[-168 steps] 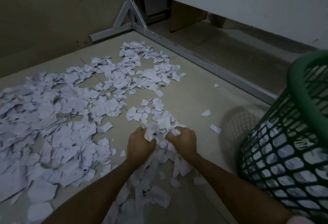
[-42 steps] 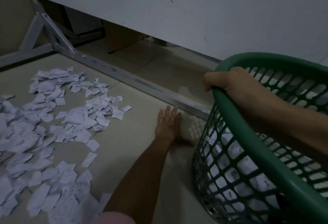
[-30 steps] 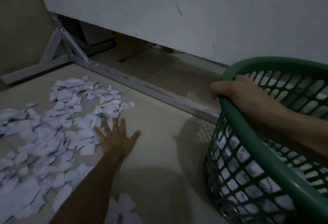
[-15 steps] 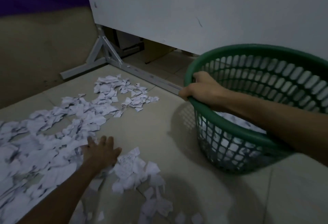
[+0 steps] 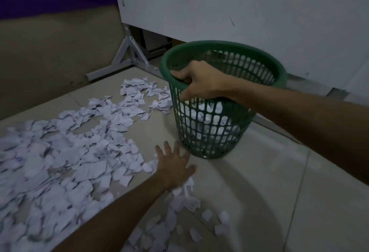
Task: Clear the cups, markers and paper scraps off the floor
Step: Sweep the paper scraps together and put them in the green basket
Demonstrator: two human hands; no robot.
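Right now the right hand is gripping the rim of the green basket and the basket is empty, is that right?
Not quite. The head view shows the right hand gripping the rim of the green basket, but white paper scraps show through its mesh, so it is not empty.

i see a pale tiled floor (image 5: 259, 181) with torn white paper scraps (image 5: 65, 151) spread thick across its left side. a green mesh basket (image 5: 209, 129) stands upright on it beside the scraps, and a few loose pieces (image 5: 207, 214) lie nearer me.
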